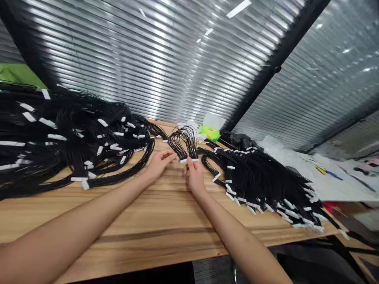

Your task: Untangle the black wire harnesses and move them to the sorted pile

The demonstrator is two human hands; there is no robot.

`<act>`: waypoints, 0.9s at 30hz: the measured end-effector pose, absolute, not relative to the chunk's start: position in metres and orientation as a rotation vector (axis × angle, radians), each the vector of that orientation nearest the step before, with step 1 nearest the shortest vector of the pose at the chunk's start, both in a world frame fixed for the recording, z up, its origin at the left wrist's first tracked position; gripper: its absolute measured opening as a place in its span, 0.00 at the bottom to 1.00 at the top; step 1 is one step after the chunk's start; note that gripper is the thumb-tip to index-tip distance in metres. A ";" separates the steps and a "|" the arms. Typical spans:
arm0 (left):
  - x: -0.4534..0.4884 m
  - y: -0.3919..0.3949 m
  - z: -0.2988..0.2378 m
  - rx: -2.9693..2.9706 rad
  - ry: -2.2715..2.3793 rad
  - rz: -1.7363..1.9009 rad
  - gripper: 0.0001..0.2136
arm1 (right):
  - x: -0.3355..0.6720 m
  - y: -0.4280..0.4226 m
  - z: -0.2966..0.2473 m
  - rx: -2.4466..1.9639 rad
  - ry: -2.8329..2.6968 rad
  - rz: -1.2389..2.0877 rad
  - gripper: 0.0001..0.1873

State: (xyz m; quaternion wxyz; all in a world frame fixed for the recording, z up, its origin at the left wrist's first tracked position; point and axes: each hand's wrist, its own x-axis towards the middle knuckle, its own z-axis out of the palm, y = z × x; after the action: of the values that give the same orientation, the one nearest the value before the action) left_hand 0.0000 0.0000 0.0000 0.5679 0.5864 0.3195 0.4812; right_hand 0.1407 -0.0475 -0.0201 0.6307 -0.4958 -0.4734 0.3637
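Observation:
A looped black wire harness (184,142) with white connectors at both ends arches above the wooden table (154,225). My left hand (160,162) pinches its left connector end. The fingers of my right hand (194,175) are closed on the right connector end, close beside the left one. Both hands rest low over the table's middle, near its far edge.
A big tangled heap of black harnesses (65,138) with white connectors covers the table's left. A flatter fanned pile of harnesses (260,177) lies at the right. A green and white packet (209,132) and black gloves (241,140) sit behind. Window blinds (166,59) rise beyond.

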 end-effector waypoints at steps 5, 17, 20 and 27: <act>0.000 -0.003 0.004 1.347 0.754 1.139 0.13 | 0.139 -0.053 -0.015 -1.168 -1.125 0.812 0.25; 0.002 -0.004 0.002 1.328 0.808 1.184 0.16 | 0.138 -0.053 -0.012 -1.208 -1.119 0.726 0.25; 0.003 -0.005 0.002 1.330 0.818 1.218 0.16 | 0.138 -0.052 -0.014 -1.204 -1.107 0.745 0.25; 0.002 -0.004 0.000 1.425 0.844 1.274 0.13 | 0.137 -0.051 -0.014 -1.169 -1.084 0.803 0.24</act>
State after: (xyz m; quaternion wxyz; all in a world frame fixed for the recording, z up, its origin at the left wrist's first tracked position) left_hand 0.0017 -0.0041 -0.0002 0.5020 0.5897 0.3495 0.5273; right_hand 0.1374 -0.0507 -0.0141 0.6273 -0.5100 -0.4730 0.3503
